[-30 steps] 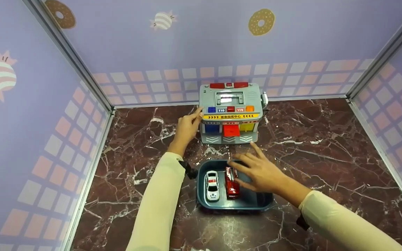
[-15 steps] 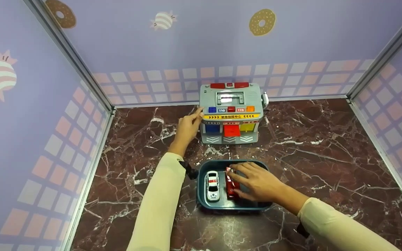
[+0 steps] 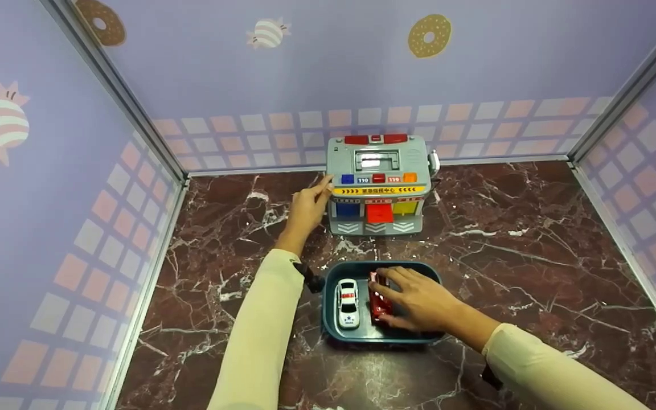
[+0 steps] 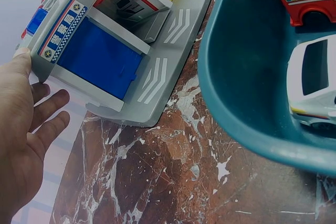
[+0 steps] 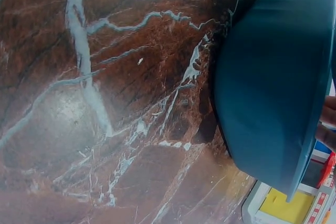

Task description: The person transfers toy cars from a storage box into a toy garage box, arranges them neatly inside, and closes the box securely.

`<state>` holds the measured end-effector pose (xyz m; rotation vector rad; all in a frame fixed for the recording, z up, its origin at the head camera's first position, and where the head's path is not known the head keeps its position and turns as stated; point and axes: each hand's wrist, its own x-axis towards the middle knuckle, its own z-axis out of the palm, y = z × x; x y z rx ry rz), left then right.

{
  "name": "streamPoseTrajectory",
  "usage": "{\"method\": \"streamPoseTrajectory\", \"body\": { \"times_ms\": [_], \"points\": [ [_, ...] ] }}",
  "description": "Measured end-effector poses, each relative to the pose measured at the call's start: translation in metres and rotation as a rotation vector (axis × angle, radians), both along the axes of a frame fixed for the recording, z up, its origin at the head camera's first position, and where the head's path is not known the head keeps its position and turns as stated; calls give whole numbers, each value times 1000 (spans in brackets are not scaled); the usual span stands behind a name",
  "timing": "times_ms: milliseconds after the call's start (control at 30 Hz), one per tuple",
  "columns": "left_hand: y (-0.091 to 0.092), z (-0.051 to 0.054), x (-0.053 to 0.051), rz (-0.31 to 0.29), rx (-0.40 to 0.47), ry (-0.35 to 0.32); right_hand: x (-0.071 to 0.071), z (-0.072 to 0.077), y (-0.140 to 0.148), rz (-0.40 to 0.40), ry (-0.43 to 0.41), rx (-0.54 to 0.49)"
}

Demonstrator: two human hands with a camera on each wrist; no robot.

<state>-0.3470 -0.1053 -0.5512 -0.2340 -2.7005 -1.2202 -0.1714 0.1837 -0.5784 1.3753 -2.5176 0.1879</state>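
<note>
In the head view, my left hand [image 3: 306, 212] pinches the left roof edge of a grey toy station [image 3: 374, 161]. The left wrist view shows its thumb on the corner of the station [image 4: 157, 85], with the other fingers of the hand [image 4: 21, 129] loosely bent beside it. My right hand [image 3: 422, 300] reaches into a teal tray [image 3: 382, 340] and holds a red toy vehicle [image 3: 380, 302], fingers at its far end and thumb at its near end. A white toy police car [image 3: 348, 304] lies left of it. In the right wrist view, the tray wall [image 5: 273, 87] hides most of the hand [image 5: 329, 121].
The station stands near the back wall [image 3: 345, 62], behind the tray. Its middle red door [image 3: 379, 213] sticks out, while blue [image 3: 348, 209] and yellow [image 3: 404, 207] doors flank it. Patterned panels enclose the dark marble-look surface [image 3: 510, 250] at the left, back and right.
My right hand has moved down and slightly left into the tray, and its spread fingers have closed around the red vehicle. The left hand stays at the station's edge.
</note>
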Motion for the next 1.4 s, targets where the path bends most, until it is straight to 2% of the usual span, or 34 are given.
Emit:
{"method": "streamPoseTrajectory", "body": {
  "times_ms": [400, 700, 1067, 1267, 1400],
  "points": [
    [-1, 0, 2, -28, 17, 0, 0, -4, -3, -43, -97, 0],
    [0, 0, 0, -10, 18, -14, 0, -7, -4, -30, -63, -12],
    [0, -2, 0, -14, 24, 11, -2, -7, -7, -24, -118, -76],
    [-1, -1, 1, -13, 10, -16, -5, -9, -8, 5, -82, -108],
    [-1, -1, 1, -21, 8, -24, -6, -4, -7, 6, -72, -113]
  ]
}}
